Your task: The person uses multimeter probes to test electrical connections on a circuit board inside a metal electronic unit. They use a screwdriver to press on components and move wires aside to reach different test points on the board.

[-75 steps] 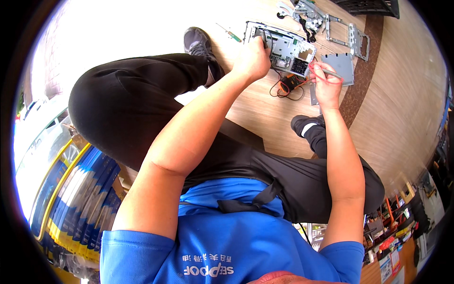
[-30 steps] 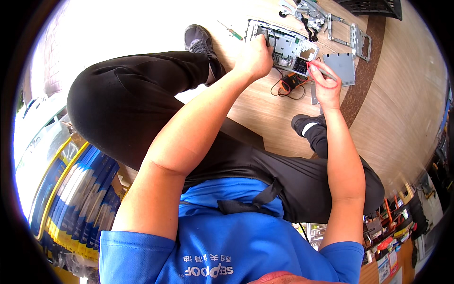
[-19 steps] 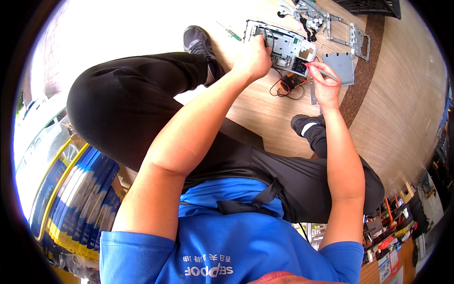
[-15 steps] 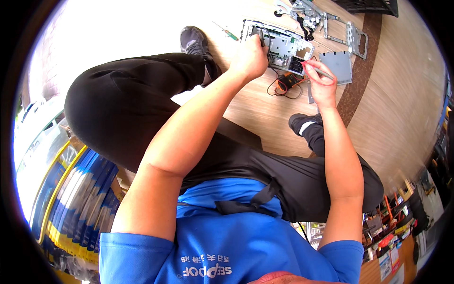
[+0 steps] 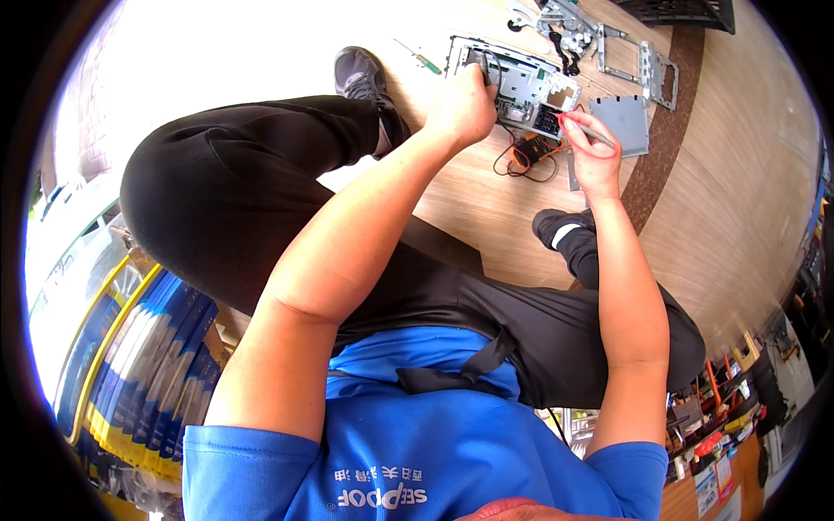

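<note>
Near the top centre of the head view my left hand [image 5: 462,104] grips a dark item I cannot make out at the left part of an opened metal electronic chassis [image 5: 512,82]. My right hand [image 5: 588,156] pinches a grey, red-leaded test probe [image 5: 597,135], its front end at the black section at the chassis's lower right. A black-and-orange meter [image 5: 528,151] lies just below the chassis, with dark cables looped around it. A grey metal plate [image 5: 627,126] lies to the right, partly behind my right hand.
A green-handled screwdriver [image 5: 426,64] lies left of the chassis. Metal brackets [image 5: 651,78] and loose parts [image 5: 565,30] lie beyond it, near a black crate [image 5: 686,13]. My shoes [image 5: 360,74] flank the work. A yellow rack [image 5: 139,347] stands at left, cluttered goods [image 5: 712,417] at lower right.
Since the earliest frame my right hand has shifted slightly left, toward the chassis's black section. My left hand keeps its grip in the same place on the chassis.
</note>
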`<state>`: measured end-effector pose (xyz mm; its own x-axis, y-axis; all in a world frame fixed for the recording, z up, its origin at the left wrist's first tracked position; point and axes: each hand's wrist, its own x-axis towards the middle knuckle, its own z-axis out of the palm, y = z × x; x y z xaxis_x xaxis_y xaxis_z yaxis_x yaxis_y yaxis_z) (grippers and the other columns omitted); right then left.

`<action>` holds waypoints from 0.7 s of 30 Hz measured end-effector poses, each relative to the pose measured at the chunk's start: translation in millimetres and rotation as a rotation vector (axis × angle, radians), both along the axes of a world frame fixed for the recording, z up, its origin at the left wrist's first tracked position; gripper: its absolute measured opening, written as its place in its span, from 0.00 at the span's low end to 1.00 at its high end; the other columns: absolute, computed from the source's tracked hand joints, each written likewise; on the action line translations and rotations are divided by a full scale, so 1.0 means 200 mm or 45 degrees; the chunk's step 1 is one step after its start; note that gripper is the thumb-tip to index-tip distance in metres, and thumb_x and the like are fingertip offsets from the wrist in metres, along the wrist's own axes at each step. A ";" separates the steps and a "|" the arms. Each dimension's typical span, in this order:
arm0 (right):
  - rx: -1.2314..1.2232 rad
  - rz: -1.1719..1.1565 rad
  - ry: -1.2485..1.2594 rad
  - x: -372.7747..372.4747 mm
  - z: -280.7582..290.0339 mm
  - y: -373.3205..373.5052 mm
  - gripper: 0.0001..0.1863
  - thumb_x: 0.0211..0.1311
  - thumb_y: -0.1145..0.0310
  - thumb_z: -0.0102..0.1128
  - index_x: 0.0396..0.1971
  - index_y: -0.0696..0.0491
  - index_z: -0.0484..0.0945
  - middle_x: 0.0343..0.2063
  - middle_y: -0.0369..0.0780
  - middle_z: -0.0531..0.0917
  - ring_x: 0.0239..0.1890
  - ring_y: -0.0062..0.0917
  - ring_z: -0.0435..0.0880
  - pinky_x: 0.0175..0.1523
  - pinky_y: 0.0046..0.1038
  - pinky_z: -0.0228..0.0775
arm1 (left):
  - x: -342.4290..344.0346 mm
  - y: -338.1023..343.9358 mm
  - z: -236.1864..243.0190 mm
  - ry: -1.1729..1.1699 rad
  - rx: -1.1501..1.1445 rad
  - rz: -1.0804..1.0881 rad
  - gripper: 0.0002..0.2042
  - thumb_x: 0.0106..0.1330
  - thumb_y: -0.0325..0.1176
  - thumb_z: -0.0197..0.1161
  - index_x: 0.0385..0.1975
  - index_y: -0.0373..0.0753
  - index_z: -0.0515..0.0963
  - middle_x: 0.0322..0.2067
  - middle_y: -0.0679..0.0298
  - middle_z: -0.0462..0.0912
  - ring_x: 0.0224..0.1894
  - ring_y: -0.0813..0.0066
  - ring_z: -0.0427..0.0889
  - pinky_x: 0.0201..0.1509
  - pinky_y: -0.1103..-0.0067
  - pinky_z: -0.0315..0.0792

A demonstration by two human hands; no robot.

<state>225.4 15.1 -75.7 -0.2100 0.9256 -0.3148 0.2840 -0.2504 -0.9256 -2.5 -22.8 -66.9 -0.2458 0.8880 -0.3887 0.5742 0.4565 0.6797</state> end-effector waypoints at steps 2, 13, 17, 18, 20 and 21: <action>0.011 0.026 -0.024 0.01 -0.01 0.00 0.09 0.64 0.72 0.64 0.41 0.60 0.82 0.33 0.36 0.85 0.35 0.16 0.82 0.42 0.18 0.75 | 0.00 0.00 0.00 0.002 -0.003 0.002 0.12 0.66 0.35 0.58 0.38 0.30 0.73 0.36 0.41 0.82 0.43 0.43 0.81 0.50 0.60 0.73; -0.019 -0.004 0.055 0.00 0.01 0.00 0.10 0.64 0.73 0.62 0.43 0.61 0.81 0.35 0.37 0.85 0.36 0.16 0.83 0.43 0.18 0.75 | 0.00 0.00 0.01 0.002 -0.025 0.002 0.12 0.66 0.35 0.58 0.38 0.30 0.73 0.36 0.41 0.82 0.43 0.43 0.81 0.50 0.60 0.73; 0.028 0.048 -0.056 0.00 0.01 0.00 0.10 0.65 0.73 0.62 0.43 0.61 0.81 0.34 0.38 0.85 0.36 0.17 0.83 0.43 0.18 0.75 | 0.00 0.00 0.01 -0.005 -0.006 0.010 0.12 0.66 0.35 0.58 0.38 0.29 0.73 0.37 0.41 0.81 0.43 0.43 0.80 0.50 0.60 0.73; 0.036 0.065 -0.096 0.00 0.01 0.00 0.10 0.65 0.73 0.62 0.43 0.61 0.81 0.34 0.38 0.86 0.36 0.17 0.83 0.43 0.18 0.75 | 0.00 0.00 0.00 -0.004 -0.007 0.012 0.12 0.66 0.35 0.58 0.38 0.29 0.73 0.37 0.41 0.81 0.43 0.43 0.80 0.50 0.60 0.73; 0.042 0.058 -0.084 0.00 0.02 0.00 0.10 0.65 0.73 0.62 0.43 0.61 0.81 0.34 0.38 0.86 0.36 0.17 0.83 0.43 0.18 0.75 | 0.00 0.00 0.00 -0.006 -0.009 0.009 0.12 0.66 0.35 0.58 0.38 0.29 0.73 0.37 0.41 0.81 0.44 0.43 0.80 0.50 0.60 0.73; 0.047 0.052 -0.070 0.00 0.02 0.00 0.10 0.64 0.72 0.63 0.43 0.61 0.81 0.35 0.38 0.86 0.36 0.17 0.83 0.43 0.19 0.75 | 0.00 0.00 0.00 -0.008 -0.011 0.008 0.12 0.66 0.35 0.58 0.38 0.29 0.73 0.37 0.41 0.81 0.44 0.43 0.80 0.50 0.60 0.73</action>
